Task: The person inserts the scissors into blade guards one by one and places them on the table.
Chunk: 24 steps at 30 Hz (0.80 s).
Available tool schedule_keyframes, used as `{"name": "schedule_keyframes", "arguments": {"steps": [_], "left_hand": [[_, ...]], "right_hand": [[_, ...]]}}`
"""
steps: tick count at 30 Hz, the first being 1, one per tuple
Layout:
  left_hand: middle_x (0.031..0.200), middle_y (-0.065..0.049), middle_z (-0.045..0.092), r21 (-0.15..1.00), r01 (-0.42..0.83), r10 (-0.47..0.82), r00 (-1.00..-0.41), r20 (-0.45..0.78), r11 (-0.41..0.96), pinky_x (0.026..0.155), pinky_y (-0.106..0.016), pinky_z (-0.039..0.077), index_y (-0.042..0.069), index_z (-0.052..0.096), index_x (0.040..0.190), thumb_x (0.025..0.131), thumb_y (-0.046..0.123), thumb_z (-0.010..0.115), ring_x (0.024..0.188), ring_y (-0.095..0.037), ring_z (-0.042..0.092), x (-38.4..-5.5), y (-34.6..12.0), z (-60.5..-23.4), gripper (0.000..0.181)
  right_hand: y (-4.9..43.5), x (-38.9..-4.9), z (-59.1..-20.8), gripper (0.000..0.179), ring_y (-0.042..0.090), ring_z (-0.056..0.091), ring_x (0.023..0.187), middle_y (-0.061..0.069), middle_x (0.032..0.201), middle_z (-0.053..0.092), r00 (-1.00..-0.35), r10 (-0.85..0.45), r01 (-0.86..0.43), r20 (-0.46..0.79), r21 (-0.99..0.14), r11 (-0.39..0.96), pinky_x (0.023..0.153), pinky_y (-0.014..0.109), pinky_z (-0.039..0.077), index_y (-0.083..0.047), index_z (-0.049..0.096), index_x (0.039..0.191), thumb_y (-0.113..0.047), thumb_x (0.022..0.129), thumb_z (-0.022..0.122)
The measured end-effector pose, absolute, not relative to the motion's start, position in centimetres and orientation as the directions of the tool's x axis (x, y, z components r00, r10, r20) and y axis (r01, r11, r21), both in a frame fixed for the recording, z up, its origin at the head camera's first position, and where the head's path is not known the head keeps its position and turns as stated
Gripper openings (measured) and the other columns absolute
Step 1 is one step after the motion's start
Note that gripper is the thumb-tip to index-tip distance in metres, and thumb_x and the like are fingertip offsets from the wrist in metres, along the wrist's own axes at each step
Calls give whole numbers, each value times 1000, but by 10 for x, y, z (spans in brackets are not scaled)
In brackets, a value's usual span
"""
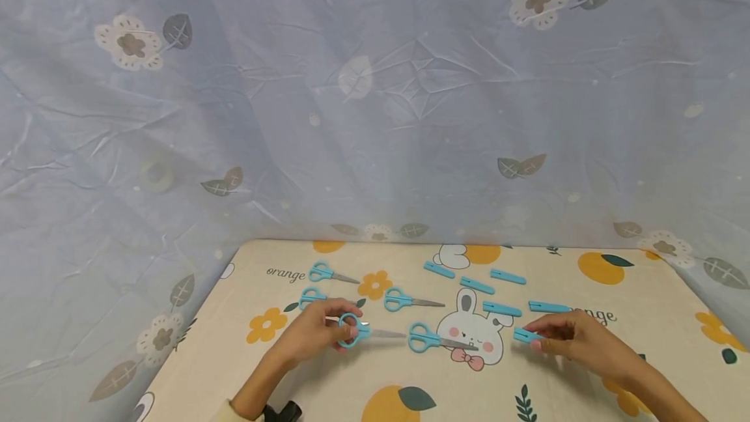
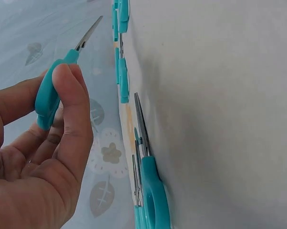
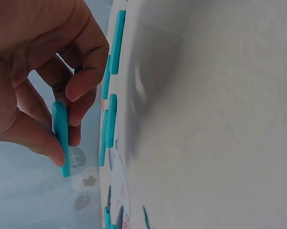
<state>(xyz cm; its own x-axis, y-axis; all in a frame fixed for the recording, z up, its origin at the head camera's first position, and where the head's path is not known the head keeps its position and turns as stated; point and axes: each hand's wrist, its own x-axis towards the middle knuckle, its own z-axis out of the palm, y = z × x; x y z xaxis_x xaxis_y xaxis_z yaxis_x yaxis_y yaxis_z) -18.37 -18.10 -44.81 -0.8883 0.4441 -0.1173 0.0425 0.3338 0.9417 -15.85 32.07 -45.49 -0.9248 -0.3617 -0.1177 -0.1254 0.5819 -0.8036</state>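
My left hand (image 1: 310,336) holds a pair of scissors (image 1: 361,331) by its light-blue finger loops, the metal blades pointing right. In the left wrist view the thumb and fingers pinch the handle (image 2: 47,98), above the table surface. On the right, my right hand (image 1: 588,346) pinches a light-blue scissors blade cover (image 1: 523,335) between thumb and fingers, its free end toward the left. That cover (image 3: 60,126) is raised off the table in the right wrist view. Close by the left hand lie more scissors (image 1: 426,337), one pair (image 1: 310,297) partly hidden behind it.
Other scissors (image 1: 398,300) lie on the left and middle of the patterned tablecloth (image 1: 316,389). Several blue blade covers (image 1: 502,309) are spread at the right, one (image 1: 547,307) just beyond the right hand. A floral curtain (image 1: 375,148) hangs behind the table. A black object (image 1: 287,412) shows near the left wrist.
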Motion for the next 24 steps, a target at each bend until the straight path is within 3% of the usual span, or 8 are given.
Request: {"name": "schedule_keyframes", "arguments": {"steps": [5, 13, 24], "left_hand": [[108, -12, 67, 946, 42, 453, -884, -114, 320, 72, -33, 68, -4, 68, 132, 102, 10, 73, 84, -20, 76, -186, -177, -445, 34], [108, -12, 64, 960, 8, 450, -884, -124, 281, 73, -35, 68, -5, 67, 133, 101, 6, 72, 82, -18, 74, -188, -170, -440, 34], [110, -13, 66, 961, 28, 456, -884, -104, 274, 73, -35, 69, 0, 70, 129, 101, 9, 73, 85, -21, 76, -191, -162, -437, 30]], "right_hand": [[319, -159, -451, 39, 13, 60, 76, 11, 106, 75, -911, -372, -41, -180, -857, 514, 61, 27, 56, 1, 74, 130, -24, 101, 77], [318, -161, -450, 39, 17, 59, 73, 4, 100, 75, -891, -404, 3, -207, -892, 452, 61, 27, 55, 6, 71, 133, -22, 105, 72], [312, -161, -451, 40, 15, 59, 76, 2, 102, 75, -893, -364, 83, -264, -893, 443, 64, 27, 55, 1, 72, 134, -26, 104, 73]]}}
